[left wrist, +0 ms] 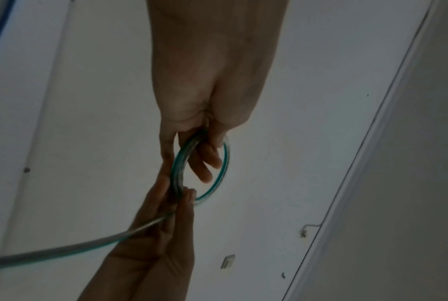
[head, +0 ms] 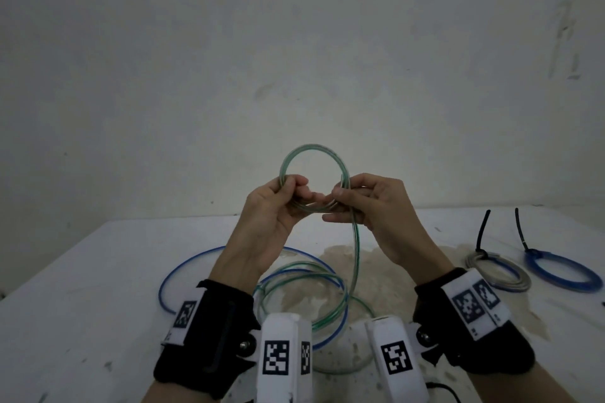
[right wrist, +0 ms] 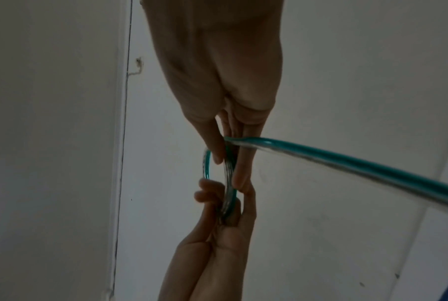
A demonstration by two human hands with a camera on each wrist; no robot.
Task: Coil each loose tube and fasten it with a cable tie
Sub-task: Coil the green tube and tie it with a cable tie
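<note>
A clear tube with a green stripe is wound into a small coil held up above the white table. My left hand grips the coil's left side and my right hand pinches its right side. The tube's loose tail hangs from the right hand down to slack loops on the table. In the left wrist view the coil sits between both hands' fingers. In the right wrist view the tail runs off to the right from the coil.
A loose blue tube lies on the table under my arms. At the right lie a grey coil and a blue coil, each with a black cable tie sticking up. A stained patch covers the table's middle. A bare wall stands behind.
</note>
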